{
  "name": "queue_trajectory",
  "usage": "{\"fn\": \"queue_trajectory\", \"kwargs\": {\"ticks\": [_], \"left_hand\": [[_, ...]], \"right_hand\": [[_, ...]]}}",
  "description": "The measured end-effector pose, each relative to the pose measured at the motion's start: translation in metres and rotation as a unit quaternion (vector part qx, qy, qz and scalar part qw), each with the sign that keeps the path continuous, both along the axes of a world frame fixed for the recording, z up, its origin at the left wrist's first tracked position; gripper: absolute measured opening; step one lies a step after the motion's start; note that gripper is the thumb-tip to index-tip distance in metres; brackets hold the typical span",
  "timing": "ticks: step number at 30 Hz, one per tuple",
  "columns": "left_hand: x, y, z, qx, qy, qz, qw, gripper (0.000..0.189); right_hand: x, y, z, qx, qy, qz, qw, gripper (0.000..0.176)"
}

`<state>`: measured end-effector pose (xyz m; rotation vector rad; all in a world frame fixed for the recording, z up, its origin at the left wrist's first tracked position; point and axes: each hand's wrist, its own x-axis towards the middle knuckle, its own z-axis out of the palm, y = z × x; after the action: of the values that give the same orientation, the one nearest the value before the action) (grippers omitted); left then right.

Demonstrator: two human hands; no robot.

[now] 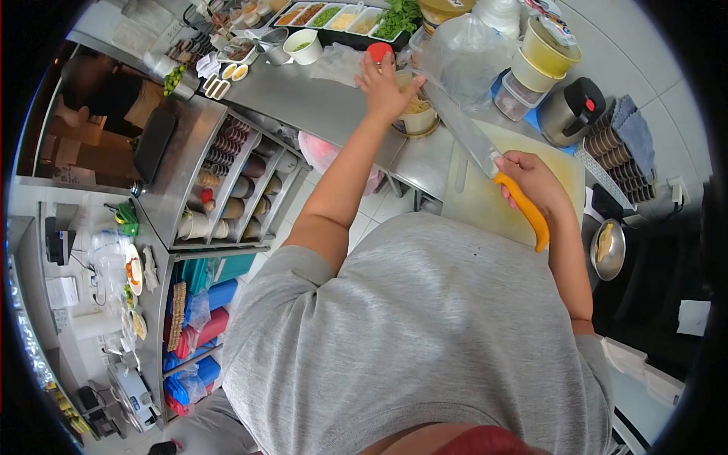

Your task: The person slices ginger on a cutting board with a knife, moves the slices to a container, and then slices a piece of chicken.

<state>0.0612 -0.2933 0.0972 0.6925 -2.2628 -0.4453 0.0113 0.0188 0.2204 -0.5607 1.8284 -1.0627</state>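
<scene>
Here's the grey shirt [440, 326] filling the near view, and just off it at one o'clock the right hand [531, 186] is closed round the orange handle of a big knife [462, 133], fingers curled in tight. The blade slants away toward twelve o'clock, passing above the pale cutting board [557, 163]. Out at twelve we have the left hand [385, 89], palm down and open, fingers spread wide, the thumb near the far end of the blade; its fingertips are right at a red lid [380, 52], though whether they touch it I can't tell. Beside that hand sits a tub of pale food [417, 121], partly covered by the blade. Over to two o'clock, a metal bowl [608, 250] holds something yellowish, and at one there's a steel jug [569, 112] with a black top. Swing to ten and it's a shelf unit [239, 178] stacked with bowls and cups. Further out at eleven, a white bowl [303, 47] stands on the steel counter [303, 95], with a row of topping trays [345, 21] behind and leafy greens [398, 19] at their right end. Farthest off, at ten, another person [110, 95] shows beyond an opening.
</scene>
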Motion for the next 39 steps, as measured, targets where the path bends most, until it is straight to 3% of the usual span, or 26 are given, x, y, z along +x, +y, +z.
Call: {"fn": "queue_trajectory", "kwargs": {"ticks": [4,7,10,13,16,18,21,24,26,29,31,33,35,39], "left_hand": [[0.004,-0.011,-0.005,0.046,0.101,-0.013,0.994,0.078],[0.009,-0.006,0.008,0.144,0.188,-0.152,0.96,0.05],[0.021,0.016,0.024,0.218,0.054,-0.203,0.953,0.028],[0.017,0.017,0.009,-0.1,-0.116,-0.223,0.963,0.02],[0.016,0.025,-0.003,-0.22,-0.025,-0.192,0.956,0.018],[0.015,0.028,-0.004,-0.072,-0.016,-0.207,0.976,0.014],[0.015,0.041,0.006,0.003,0.071,-0.199,0.977,0.012],[0.01,0.033,0.003,0.038,0.024,-0.179,0.983,0.013],[0.011,0.037,0.009,-0.02,-0.02,-0.133,0.991,0.014],[0.011,0.054,0.014,-0.166,0.018,-0.091,0.982,0.017],[0.011,0.07,0.015,-0.209,0.048,-0.126,0.969,0.019],[0.012,0.093,0.011,-0.178,0.046,-0.214,0.959,0.02],[0.011,0.112,-0.009,-0.154,-0.031,-0.293,0.943,0.024],[0.0,0.134,-0.062,0.046,-0.182,-0.178,0.966,0.03]], "right_hand": [[0.003,0.02,0.006,0.011,-0.004,-0.013,1.0,0.027],[0.005,0.033,0.008,0.01,-0.005,-0.027,1.0,0.026],[0.008,0.04,0.01,0.009,-0.007,-0.041,0.999,0.027],[0.007,0.053,0.005,-0.003,0.004,-0.032,0.999,0.029],[0.009,0.081,0.001,0.002,0.002,-0.056,0.998,0.028],[0.007,0.104,0.005,0.016,0.005,-0.084,0.996,0.028],[0.002,0.146,-0.008,0.027,-0.002,-0.164,0.986,0.027],[0.0,0.186,-0.033,0.032,0.002,-0.215,0.976,0.028],[0.004,0.208,-0.051,0.031,-0.005,-0.245,0.969,0.028],[0.016,0.229,-0.069,0.041,-0.027,-0.282,0.958,0.028],[0.023,0.241,-0.084,0.03,-0.026,-0.304,0.952,0.028],[0.028,0.251,-0.098,0.024,-0.027,-0.32,0.947,0.028],[0.033,0.261,-0.109,0.024,-0.032,-0.328,0.944,0.028],[0.038,0.269,-0.123,-0.005,-0.068,-0.337,0.939,0.029]]}}
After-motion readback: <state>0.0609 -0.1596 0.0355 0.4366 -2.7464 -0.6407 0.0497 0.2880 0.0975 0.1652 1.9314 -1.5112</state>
